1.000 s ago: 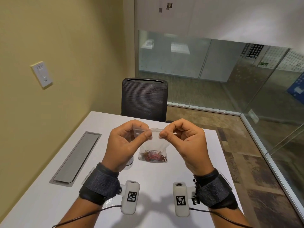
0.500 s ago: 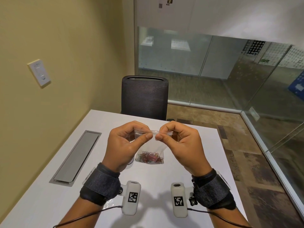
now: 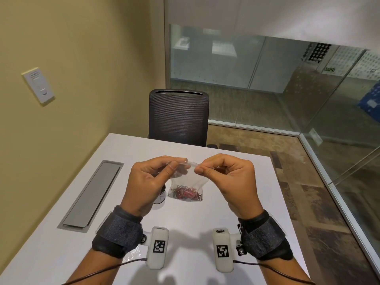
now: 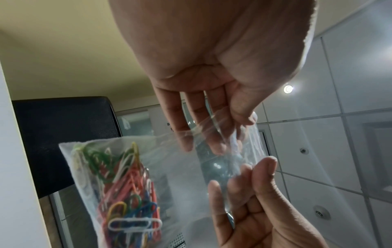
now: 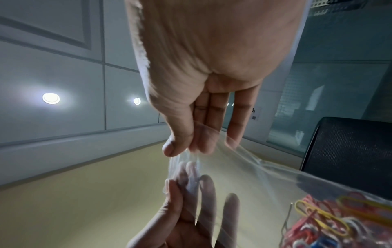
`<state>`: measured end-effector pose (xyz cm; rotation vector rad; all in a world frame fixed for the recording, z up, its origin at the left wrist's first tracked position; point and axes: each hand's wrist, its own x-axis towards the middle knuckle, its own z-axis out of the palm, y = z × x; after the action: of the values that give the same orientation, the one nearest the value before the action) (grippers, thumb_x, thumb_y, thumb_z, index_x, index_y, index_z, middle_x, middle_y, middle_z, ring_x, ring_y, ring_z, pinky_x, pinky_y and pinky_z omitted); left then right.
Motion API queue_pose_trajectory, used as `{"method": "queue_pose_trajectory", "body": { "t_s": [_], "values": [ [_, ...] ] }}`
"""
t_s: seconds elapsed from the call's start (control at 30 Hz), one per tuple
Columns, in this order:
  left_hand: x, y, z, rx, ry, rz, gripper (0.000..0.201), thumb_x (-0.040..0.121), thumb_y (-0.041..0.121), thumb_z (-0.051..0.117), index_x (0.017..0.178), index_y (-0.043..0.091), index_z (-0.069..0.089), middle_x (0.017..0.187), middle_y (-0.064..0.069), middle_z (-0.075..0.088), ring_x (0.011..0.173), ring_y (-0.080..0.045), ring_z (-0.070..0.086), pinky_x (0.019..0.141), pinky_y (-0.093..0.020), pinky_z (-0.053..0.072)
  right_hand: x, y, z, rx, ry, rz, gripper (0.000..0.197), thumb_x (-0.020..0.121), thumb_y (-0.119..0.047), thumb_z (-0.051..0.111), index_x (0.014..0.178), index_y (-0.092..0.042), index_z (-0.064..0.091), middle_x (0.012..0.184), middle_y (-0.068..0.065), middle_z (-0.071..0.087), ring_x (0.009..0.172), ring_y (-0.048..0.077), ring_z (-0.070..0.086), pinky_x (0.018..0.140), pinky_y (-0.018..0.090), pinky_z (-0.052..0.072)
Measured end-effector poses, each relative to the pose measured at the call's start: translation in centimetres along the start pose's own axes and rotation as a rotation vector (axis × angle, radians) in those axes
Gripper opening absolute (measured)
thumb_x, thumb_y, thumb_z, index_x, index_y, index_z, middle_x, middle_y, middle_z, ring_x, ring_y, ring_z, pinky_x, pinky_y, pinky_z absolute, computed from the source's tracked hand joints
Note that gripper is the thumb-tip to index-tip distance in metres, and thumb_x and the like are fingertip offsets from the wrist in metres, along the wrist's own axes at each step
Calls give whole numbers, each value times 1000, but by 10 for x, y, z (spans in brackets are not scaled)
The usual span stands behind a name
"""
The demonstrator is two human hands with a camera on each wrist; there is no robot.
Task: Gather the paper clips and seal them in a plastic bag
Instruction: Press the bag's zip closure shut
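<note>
A small clear plastic bag (image 3: 186, 183) hangs above the white table (image 3: 236, 182), with a heap of coloured paper clips (image 3: 186, 193) at its bottom. My left hand (image 3: 152, 177) pinches the bag's top edge at its left end between thumb and fingers. My right hand (image 3: 224, 175) pinches the same edge at its right end. In the left wrist view the plastic bag (image 4: 180, 176) stretches between my left hand (image 4: 212, 127) above and my right hand (image 4: 250, 193) below, the paper clips (image 4: 125, 193) bunched at the left. The right wrist view shows my right hand (image 5: 186, 146) pinching the bag (image 5: 244, 176).
A grey cable hatch (image 3: 90, 194) is set into the table's left side. A small white and dark cup (image 3: 161, 196) stands on the table behind my left hand. A black mesh chair (image 3: 178, 117) faces the far edge. The yellow wall lies left, glass partitions right.
Both hands have dropped slightly with the bag. My right hand has shifted a little to the right along the top edge, away from the left hand.
</note>
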<state>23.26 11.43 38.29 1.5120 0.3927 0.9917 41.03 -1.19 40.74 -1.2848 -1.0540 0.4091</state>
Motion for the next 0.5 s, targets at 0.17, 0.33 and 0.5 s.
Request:
{"method": "queue_pose_trajectory", "body": {
  "t_s": [0.17, 0.33, 0.5],
  "values": [
    [0, -8, -2, -89, -56, -141, 46, 110, 41, 44, 116, 22, 85, 119, -10, 84, 113, -31, 79, 102, -42, 62, 1, 10, 1, 33, 5, 62, 13, 82, -6, 88, 89, 2, 82, 82, 12, 81, 78, 32, 79, 78, 44, 67],
    [-18, -59, 1, -60, -289, -347, 62, 103, 62, 52, 147, 20, 64, 135, -9, 77, 128, -28, 72, 104, -33, 59, 2, 42, 1, 109, 17, 284, 15, 92, -5, 80, 93, 6, 71, 86, 19, 81, 83, 36, 81, 69, 44, 67],
    [-47, -135, 10, 1, -337, -576, 55, 93, 14, 85, 144, 25, 66, 130, -7, 78, 126, -24, 73, 111, -51, 58, -12, 111, -4, 109, 143, 566, 22, 97, -13, 78, 99, 5, 66, 90, 18, 81, 83, 37, 81, 72, 47, 65]
  ]
}}
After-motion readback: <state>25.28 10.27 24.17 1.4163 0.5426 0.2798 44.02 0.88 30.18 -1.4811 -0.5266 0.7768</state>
